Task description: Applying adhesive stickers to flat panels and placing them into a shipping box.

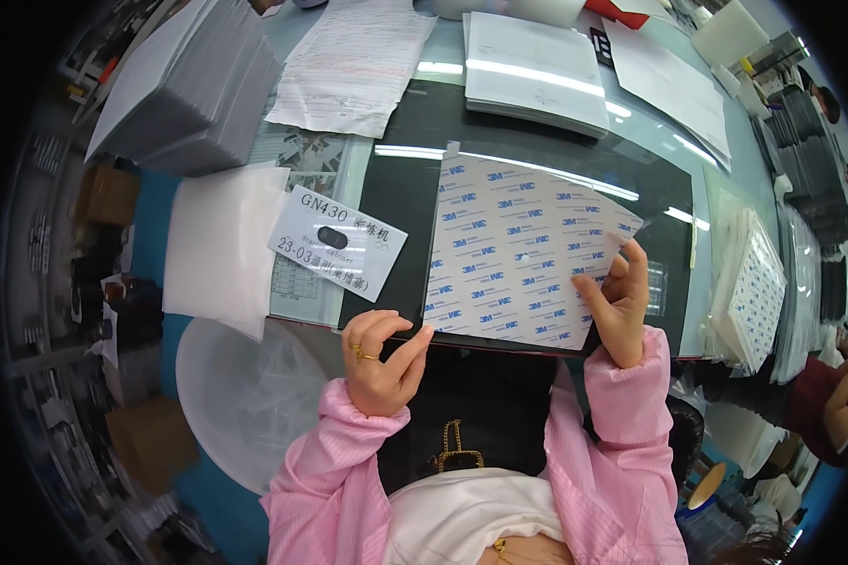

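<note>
A white sheet of backing paper with a repeated blue print (509, 250) lies over a dark glossy board (400, 141). My right hand (622, 306) grips its right edge, thumb on the printed face and the other fingers at and behind the edge. At the sheet's lower left corner is my left hand (377, 363), a ring on one finger. Its thumb tip touches the corner, and the fingers are bent loosely at the table edge, apart from the thumb. Left of the sheet, a white printed panel (377, 240) with a dark oval window lies tilted, overlapping the board.
White foam sheets (221, 245) lie at the left, below a tall paper stack (179, 94). Written papers (349, 66) and a white stack (537, 71) sit at the back. Blue-printed sheets (758, 292) lie right. A translucent bin (245, 405) stands below left. Another person's arm (843, 400) shows far right.
</note>
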Demonstrator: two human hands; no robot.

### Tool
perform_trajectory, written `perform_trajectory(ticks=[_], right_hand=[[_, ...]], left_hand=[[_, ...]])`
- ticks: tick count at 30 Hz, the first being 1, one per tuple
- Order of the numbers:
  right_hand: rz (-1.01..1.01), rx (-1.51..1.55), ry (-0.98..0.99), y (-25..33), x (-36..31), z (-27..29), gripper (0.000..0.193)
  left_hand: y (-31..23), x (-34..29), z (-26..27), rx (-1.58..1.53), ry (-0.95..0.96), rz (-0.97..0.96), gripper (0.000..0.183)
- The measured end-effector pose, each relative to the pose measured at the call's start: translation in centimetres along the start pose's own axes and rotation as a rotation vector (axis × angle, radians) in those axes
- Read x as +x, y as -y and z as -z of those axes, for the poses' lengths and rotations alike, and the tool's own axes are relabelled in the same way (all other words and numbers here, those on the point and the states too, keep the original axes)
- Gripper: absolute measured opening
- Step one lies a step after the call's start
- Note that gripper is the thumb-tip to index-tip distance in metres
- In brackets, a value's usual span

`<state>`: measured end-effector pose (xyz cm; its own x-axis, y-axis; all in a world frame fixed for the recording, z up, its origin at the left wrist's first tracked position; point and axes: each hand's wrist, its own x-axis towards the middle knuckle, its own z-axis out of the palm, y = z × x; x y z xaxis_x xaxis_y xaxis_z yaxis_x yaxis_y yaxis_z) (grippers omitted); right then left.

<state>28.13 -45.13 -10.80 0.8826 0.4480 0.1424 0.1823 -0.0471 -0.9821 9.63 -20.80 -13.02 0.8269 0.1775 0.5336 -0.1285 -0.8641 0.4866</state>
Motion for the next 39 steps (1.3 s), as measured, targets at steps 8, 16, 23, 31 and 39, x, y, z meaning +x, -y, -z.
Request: perform_trajectory(ticks=[8,16,23,31,39], right_hand=[[0.001,-0.014,0.001,-0.1,-0.2,0.4,0.064],[-0.002,-0.056,0.024,-0.4,-0.2,0.5,0.064],[0.028,-0.072,0.028,-0.3,-0.2,0.5,0.065],[0.035,-0.094,0.034,0.2,0.1,0.7,0.064],[0.007,-0.078,0.016,0.0,0.0,0.9,0.064]], left_hand=[[-0.3,0.0,-0.3,0.013,0.011,-0.008,0.032],[-2.3,0.4,-0.8,0.136,0.053,-0.007,0.029],[-5.0,1.2,-2.8,0.12,0.097,-0.055,0.031],[-7.0,1.8,-4.4,0.09,0.136,-0.092,0.033],[-8.3,2.1,-4.8,0.095,0.21,-0.113,0.035]])
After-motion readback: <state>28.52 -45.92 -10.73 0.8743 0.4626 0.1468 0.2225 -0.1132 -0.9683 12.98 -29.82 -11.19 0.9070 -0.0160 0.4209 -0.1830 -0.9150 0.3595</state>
